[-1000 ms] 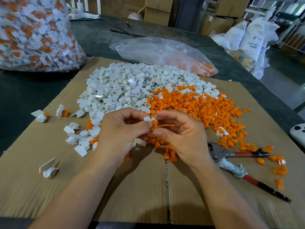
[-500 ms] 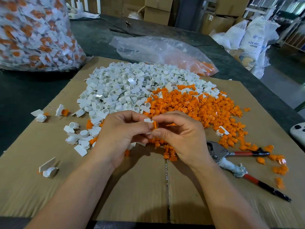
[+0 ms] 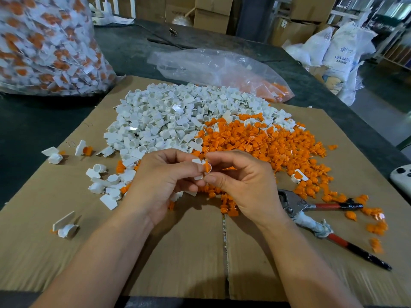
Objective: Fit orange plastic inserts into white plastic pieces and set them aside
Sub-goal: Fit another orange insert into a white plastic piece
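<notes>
Above the near half of the cardboard sheet (image 3: 189, 252), at centre: your left grip (image 3: 162, 181) and right grip (image 3: 242, 181), fingertips meeting.

Left grip: pinched round one white plastic piece (image 3: 198, 161), thumb and fingers curled on it.

Right grip: pinched on one orange insert (image 3: 208, 168), which sits at the mouth of that white piece. How deep it is seated cannot be told.

Step in hand, by judgement: the press-fit of insert into piece. The next move calls for a straight push until the insert seats, then a set-down to your left, where assembled pieces (image 3: 83, 148) lie scattered apart on the sheet.

Stock: a heap of white pieces (image 3: 169, 121) on the far left of the sheet, and a heap of orange inserts (image 3: 255, 141) touching it on the right. Both are large, so the task looks far from done.

Surface: brown cardboard over a dark bench (image 3: 33, 121). Red-handled pliers (image 3: 289, 202) lie just right of your right wrist, among stray inserts.

Also on the bench:
- a full clear bag of finished pieces (image 3: 44, 47) at far left
- a slack clear bag (image 3: 222, 70) holding some orange inserts, beyond the heaps
- a white device (image 3: 400, 181) at the right edge, only partly in view

Room: stacked cardboard boxes (image 3: 211, 10) behind the bench, and white resin sacks (image 3: 342, 52) at far right.
</notes>
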The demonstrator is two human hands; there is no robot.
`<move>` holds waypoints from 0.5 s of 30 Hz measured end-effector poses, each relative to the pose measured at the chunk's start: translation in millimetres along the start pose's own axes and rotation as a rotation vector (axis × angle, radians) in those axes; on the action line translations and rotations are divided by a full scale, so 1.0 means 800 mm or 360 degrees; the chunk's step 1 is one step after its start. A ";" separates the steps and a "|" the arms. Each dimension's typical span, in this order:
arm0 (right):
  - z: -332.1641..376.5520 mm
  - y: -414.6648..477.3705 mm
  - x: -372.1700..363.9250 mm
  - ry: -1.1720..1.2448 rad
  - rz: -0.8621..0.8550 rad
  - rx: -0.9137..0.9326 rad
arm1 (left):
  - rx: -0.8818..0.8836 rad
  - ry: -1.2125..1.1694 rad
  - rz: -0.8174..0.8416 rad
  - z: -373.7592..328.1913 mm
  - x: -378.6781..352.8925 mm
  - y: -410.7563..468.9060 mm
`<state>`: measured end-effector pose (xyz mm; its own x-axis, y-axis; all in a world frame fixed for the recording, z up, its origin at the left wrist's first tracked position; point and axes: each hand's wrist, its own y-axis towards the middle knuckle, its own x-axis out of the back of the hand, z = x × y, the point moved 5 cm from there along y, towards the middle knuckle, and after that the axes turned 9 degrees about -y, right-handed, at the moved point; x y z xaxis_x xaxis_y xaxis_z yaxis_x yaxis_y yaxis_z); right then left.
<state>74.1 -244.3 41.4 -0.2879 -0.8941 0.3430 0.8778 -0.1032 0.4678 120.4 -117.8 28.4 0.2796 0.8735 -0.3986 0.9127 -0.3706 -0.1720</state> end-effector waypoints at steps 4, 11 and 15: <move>-0.001 0.001 0.001 -0.0067 0.0006 -0.0001 | 0.0054 -0.0101 -0.0012 0.000 0.000 0.001; 0.001 0.000 0.002 -0.0134 -0.0026 0.0014 | 0.0083 -0.0153 -0.0002 0.003 0.001 0.005; -0.001 0.000 0.003 -0.0140 -0.0025 -0.0008 | 0.0061 -0.0129 0.0005 0.002 0.000 0.004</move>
<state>73.8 -246.4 41.8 -0.3339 -0.8507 0.4061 0.8749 -0.1192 0.4695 123.2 -119.1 26.6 0.2558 0.8444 -0.4707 0.8994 -0.3864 -0.2045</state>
